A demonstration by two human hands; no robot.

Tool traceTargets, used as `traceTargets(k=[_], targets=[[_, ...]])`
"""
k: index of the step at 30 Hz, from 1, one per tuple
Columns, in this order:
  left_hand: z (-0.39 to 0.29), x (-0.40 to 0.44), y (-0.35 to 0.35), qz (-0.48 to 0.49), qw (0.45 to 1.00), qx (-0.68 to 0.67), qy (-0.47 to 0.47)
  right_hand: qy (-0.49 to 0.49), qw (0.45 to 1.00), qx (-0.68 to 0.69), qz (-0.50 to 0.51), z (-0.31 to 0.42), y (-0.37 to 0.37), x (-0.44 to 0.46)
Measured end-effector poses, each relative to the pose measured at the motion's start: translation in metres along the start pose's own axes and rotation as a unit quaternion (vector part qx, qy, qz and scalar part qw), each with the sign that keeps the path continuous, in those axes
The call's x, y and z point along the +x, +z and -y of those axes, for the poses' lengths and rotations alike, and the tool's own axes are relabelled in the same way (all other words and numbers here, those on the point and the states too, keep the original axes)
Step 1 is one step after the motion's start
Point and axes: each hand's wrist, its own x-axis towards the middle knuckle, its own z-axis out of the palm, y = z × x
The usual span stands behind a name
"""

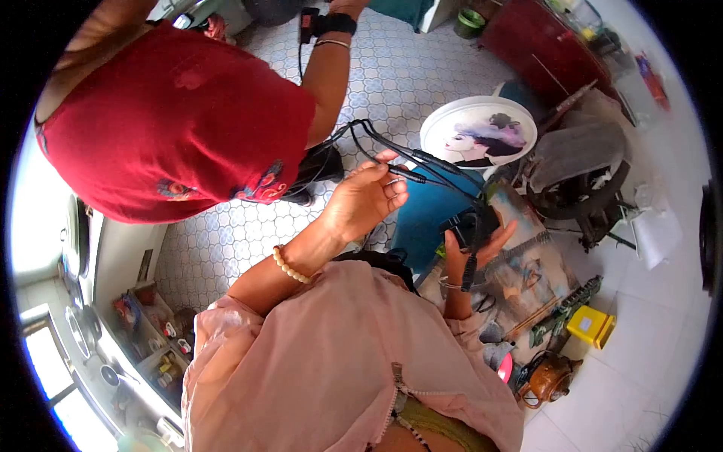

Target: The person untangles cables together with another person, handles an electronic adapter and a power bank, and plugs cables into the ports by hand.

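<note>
My left hand (367, 197), with a beaded bracelet (290, 265) on its wrist, is turned palm up. Its thumb and index finger pinch a black cable (403, 172); the other fingers curl loosely. Several looped black cables with thick connectors run from here toward the right. My right hand (480, 252) holds a black device (468, 226) between thumb and fingers, and cables hang over it. At the left a person in a red top (181, 120) bends close by, wearing a black strap (335, 24) on one wrist. Cables stretch between that person and my hands.
A round stool top (478, 133) printed with a figure stands ahead, beside a blue surface (425, 218). On the right are a dark round-framed chair (580, 169), a yellow container (591, 326) and a brown teapot (551, 379). Open shelves (154, 324) stand at the left.
</note>
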Motion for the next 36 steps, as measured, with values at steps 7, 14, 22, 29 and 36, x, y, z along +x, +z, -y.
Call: traceTargets(k=[7, 14, 22, 29, 36], targets=[[0.010, 0.012, 0.003, 0.014, 1.000, -0.019, -0.017, 0.026, 0.999, 0.023, -0.005, -0.015, -0.007, -0.004], [0.028, 0.021, 0.010, 0.014, 0.999, -0.008, -0.040, 0.174, 0.983, 0.041, -0.025, -0.019, -0.019, -0.014], [0.050, 0.025, 0.011, -0.011, 0.996, 0.038, -0.084, 0.192, 0.978, 0.074, -0.040, -0.021, -0.025, -0.016], [0.049, 0.026, 0.012, 0.015, 0.995, 0.034, -0.088, 0.216, 0.972, 0.083, -0.040, -0.003, -0.019, -0.008], [0.049, 0.025, 0.013, 0.021, 0.996, 0.027, -0.077, 0.218, 0.967, 0.129, -0.036, 0.000, -0.015, -0.008]])
